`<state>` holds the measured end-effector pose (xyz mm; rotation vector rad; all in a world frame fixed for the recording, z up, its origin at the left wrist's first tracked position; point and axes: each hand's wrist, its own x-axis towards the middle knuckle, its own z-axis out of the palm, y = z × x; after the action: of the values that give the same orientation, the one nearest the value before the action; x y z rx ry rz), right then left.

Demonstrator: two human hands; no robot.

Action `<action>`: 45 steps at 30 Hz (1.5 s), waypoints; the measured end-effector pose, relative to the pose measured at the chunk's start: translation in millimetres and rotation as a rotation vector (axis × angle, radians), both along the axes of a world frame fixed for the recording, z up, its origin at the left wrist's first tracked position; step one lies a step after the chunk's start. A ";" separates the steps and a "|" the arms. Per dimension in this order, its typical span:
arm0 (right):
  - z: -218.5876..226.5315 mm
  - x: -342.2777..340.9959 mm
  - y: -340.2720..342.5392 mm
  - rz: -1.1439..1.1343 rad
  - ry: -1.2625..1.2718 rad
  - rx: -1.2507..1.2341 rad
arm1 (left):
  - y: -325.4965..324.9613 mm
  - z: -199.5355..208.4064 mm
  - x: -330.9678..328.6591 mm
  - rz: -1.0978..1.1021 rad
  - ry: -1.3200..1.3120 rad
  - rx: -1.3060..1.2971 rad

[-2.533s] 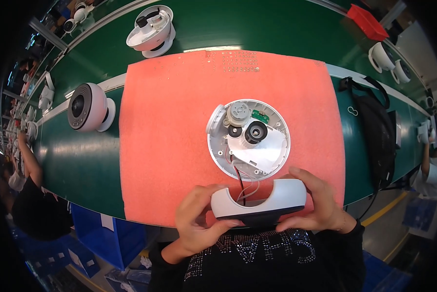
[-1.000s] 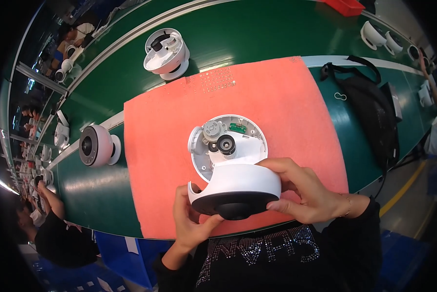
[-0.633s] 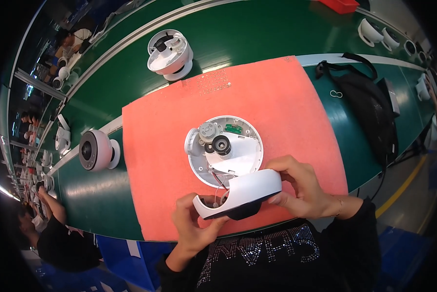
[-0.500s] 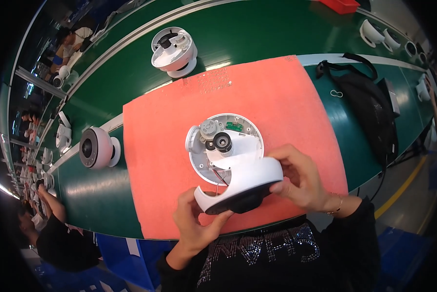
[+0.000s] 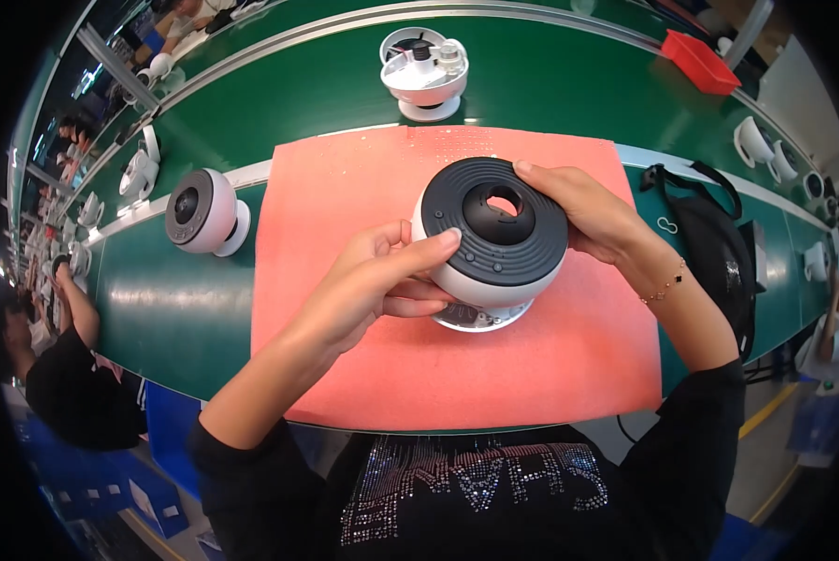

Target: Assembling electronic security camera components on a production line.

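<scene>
Between my hands is a round white housing with a black, ringed face (image 5: 457,192), tilted up toward me, with a hole in its raised centre. My left hand (image 5: 391,280) grips its left side, thumb on the black face and fingers around the white wall. My right hand (image 5: 583,210) closes on the upper right rim, thumb on the black edge. Below it shows part of a white round base (image 5: 483,320) with inner parts exposed; the housing covers most of it. Whether the two are joined, I cannot tell. Underneath lies a salmon-coloured mat (image 5: 345,374).
A matching white-and-black unit (image 5: 200,213) stands at left. An opened white unit (image 5: 425,79) stands beyond the mat, where small metal pieces (image 5: 466,143) lie. At right are a black bag (image 5: 700,238), a red bin (image 5: 700,64) and several white housings. A co-worker (image 5: 78,374) sits at left.
The black-faced housing has moved from near my body, beside the open base, to over the base, its face now turned up. Both hands moved with it. The view has shifted too.
</scene>
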<state>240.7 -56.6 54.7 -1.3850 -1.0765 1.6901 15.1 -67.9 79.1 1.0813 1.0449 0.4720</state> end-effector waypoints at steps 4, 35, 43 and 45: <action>5.8 2.7 2.9 0.118 -0.145 0.338 | -4.3 7.5 -6.0 0.033 0.054 0.111; -2.4 35.3 35.3 0.639 -0.763 0.870 | -16.9 -0.6 28.9 -0.225 0.581 0.427; -21.4 34.2 48.4 0.619 -0.666 1.000 | -13.0 -11.7 29.1 -0.131 0.550 0.400; -22.7 22.9 50.9 0.663 -0.676 0.950 | -12.8 -14.2 20.8 -0.059 0.514 0.227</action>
<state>263.5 -5.7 32.0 -0.9701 -2.5029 0.7551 35.9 -80.7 64.9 1.4782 1.4266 0.2715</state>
